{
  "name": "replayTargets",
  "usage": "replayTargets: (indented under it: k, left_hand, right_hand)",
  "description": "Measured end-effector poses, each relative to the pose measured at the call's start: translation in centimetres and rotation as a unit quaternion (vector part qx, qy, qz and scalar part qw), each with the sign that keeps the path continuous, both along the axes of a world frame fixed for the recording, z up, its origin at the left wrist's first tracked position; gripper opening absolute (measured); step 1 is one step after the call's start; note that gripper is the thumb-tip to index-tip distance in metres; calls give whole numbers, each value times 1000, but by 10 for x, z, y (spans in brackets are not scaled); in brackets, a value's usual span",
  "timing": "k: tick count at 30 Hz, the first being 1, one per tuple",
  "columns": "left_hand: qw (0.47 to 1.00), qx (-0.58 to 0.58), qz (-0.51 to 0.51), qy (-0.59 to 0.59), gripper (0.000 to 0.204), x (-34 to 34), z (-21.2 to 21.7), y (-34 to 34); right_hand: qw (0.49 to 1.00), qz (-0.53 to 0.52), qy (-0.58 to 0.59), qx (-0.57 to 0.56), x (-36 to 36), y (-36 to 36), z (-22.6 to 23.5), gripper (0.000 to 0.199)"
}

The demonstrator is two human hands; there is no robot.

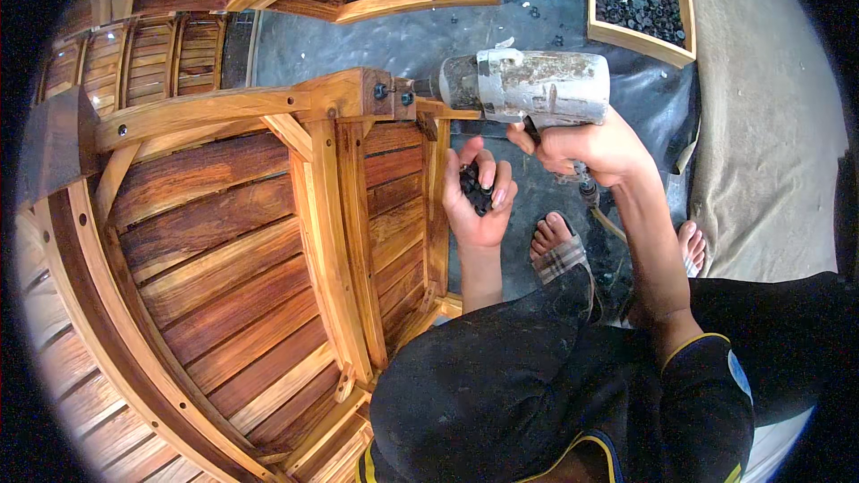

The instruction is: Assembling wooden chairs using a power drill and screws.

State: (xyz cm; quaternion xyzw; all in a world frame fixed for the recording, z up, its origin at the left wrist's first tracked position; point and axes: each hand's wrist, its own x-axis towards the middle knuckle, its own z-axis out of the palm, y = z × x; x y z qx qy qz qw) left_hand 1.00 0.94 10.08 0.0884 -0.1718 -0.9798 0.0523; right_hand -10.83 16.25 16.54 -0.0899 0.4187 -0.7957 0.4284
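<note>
My right hand (595,148) grips the handle of a worn, silver-grey air impact driver (546,85), with a hose fitting (586,186) below the grip. The driver's nose points left at the end of a wooden leg (351,94) on a slatted chair frame. Two small black fittings (382,91) show on that leg end, one beside the nose; whether the tip touches it cannot be made out. Below the driver, my left hand (481,225) is palm up, its fingers curled round several small black pieces (474,186), probably plastic caps or foot glides.
The slatted wooden frame (224,255) fills the left side. Another wooden frame (416,4) lies at the far side. A wooden box (640,46) of small black pieces stands at the far right on a dark floor sheet (376,46). Grey-brown cloth (761,125) spreads along the right.
</note>
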Motion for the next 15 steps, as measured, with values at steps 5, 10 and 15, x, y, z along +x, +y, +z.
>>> replayTargets:
  k: [5, 10, 15]
  left_hand:
    - [999, 28, -23, -32, 41, -1, -3, -1]
    - [999, 13, -23, -41, 41, -2, 1, 0]
    - [999, 4, -20, -30, 42, 0, 0, 4]
  right_hand:
    - [1000, 3, -5, 8, -3, 3, -3, 33]
    - [1000, 16, -18, 10, -3, 1, -5, 32]
    - [1000, 14, 6, -3, -4, 5, -7, 32]
